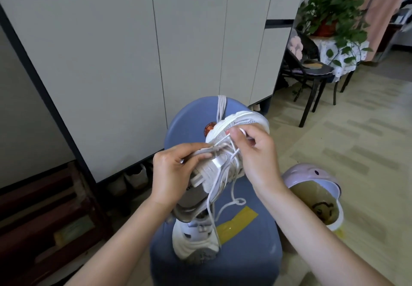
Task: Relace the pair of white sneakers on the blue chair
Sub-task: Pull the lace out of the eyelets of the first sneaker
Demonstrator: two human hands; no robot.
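Sneaker (225, 149) toe-away, lengthwise along chair (252, 252)

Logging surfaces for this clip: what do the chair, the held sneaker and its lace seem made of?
Chair: likely moulded plastic, smooth blue with a soft sheen. Sneaker: white mesh and synthetic panels, probably, over a ridged rubbery sole. Lace: thin white cord, seemingly woven fabric, hanging limp in loops.

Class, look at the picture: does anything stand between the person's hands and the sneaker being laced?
Nothing visible does. The left hand already grips the held sneaker at its tongue, and the right hand pinches its lace.
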